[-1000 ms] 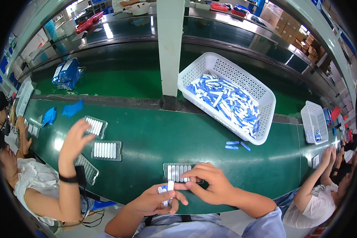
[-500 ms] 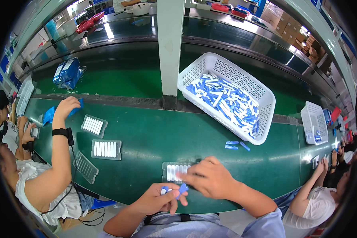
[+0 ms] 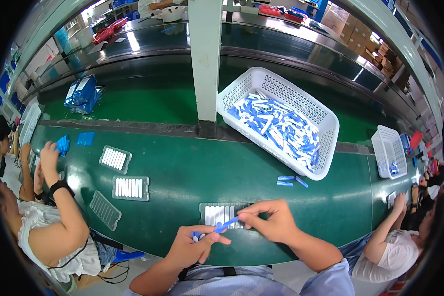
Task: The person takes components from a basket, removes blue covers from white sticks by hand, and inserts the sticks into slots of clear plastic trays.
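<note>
My left hand (image 3: 185, 247) is closed around several small blue-and-white slim pieces (image 3: 197, 236). Between my two hands stretches a thin blue strip (image 3: 228, 224); the fingers of my right hand (image 3: 271, 222) pinch its far end, while its near end lies at my left fingertips. Whether the strip is a cover or part of a piece, I cannot tell. Just beyond my hands lies a clear plastic tray (image 3: 202, 206) with a row of white sticks (image 3: 217, 214). My right hand hides part of that tray's right side.
A white perforated basket (image 3: 326, 166) full of blue-and-white pieces stands beyond my right hand, with a few loose pieces (image 3: 284, 184) near it. Two filled trays (image 3: 130, 198) and one bare tray (image 3: 105, 210) lie left. Co-workers (image 3: 59, 217) sit either side; a post (image 3: 205, 74) rises ahead.
My right hand has come from over the tray to the blue strip and now grips its end. The left neighbour's arm has drawn back from the blue packets toward their body.
</note>
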A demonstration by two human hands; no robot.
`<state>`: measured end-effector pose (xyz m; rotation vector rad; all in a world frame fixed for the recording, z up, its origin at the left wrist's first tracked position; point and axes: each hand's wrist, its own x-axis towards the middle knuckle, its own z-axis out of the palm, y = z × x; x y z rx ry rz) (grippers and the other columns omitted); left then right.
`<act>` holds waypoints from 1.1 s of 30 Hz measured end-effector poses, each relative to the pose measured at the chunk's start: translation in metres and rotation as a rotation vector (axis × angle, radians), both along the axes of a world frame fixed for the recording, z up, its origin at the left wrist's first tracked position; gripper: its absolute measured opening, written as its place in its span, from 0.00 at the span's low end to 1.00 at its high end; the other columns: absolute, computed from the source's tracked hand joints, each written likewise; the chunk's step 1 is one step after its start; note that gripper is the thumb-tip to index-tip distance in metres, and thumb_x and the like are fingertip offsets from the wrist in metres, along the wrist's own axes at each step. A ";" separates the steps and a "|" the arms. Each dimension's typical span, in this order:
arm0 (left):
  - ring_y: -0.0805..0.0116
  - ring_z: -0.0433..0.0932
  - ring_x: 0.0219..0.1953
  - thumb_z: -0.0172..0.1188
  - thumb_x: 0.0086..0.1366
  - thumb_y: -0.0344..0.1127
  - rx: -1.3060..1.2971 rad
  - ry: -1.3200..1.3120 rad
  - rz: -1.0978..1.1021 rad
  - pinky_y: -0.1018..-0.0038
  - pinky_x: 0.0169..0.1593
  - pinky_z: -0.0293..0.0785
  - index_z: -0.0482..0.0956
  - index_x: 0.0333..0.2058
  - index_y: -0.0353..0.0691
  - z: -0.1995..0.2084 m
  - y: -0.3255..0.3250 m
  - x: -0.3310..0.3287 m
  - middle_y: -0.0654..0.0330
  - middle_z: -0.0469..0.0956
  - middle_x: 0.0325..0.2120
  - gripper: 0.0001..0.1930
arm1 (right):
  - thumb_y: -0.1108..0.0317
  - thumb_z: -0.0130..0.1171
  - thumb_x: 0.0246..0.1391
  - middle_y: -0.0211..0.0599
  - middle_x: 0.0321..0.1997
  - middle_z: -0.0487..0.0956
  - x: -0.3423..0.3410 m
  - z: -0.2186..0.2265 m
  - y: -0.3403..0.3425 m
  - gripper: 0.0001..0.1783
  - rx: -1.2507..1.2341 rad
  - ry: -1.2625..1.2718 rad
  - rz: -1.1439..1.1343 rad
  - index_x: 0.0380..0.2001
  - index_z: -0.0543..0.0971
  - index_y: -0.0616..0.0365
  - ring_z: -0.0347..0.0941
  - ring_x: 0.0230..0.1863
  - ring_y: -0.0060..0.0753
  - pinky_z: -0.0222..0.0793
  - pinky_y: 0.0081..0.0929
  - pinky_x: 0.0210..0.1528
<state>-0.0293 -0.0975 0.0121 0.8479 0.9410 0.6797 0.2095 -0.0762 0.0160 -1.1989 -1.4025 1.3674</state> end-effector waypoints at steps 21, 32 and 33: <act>0.84 0.65 0.13 0.61 0.70 0.31 -0.056 0.007 -0.003 0.83 0.18 0.60 0.84 0.43 0.30 -0.016 -0.006 0.000 0.59 0.86 0.28 0.10 | 0.64 0.70 0.53 0.25 0.19 0.77 -0.010 0.006 -0.019 0.16 0.383 -0.466 0.139 0.45 0.84 0.57 0.70 0.20 0.29 0.66 0.29 0.29; 0.84 0.66 0.14 0.59 0.71 0.34 -0.029 0.129 -0.232 0.83 0.19 0.61 0.85 0.45 0.31 -0.007 -0.005 0.003 0.60 0.86 0.30 0.12 | 0.69 0.66 0.60 0.23 0.22 0.78 -0.010 -0.003 -0.019 0.05 -0.060 0.011 0.043 0.35 0.86 0.59 0.66 0.21 0.10 0.60 0.18 0.24; 0.84 0.66 0.14 0.59 0.71 0.34 -0.028 0.128 -0.232 0.83 0.19 0.61 0.85 0.45 0.31 -0.008 -0.005 0.004 0.60 0.86 0.30 0.12 | 0.70 0.66 0.60 0.24 0.22 0.78 -0.012 -0.006 -0.017 0.04 0.012 -0.095 0.121 0.35 0.86 0.58 0.66 0.21 0.11 0.60 0.18 0.23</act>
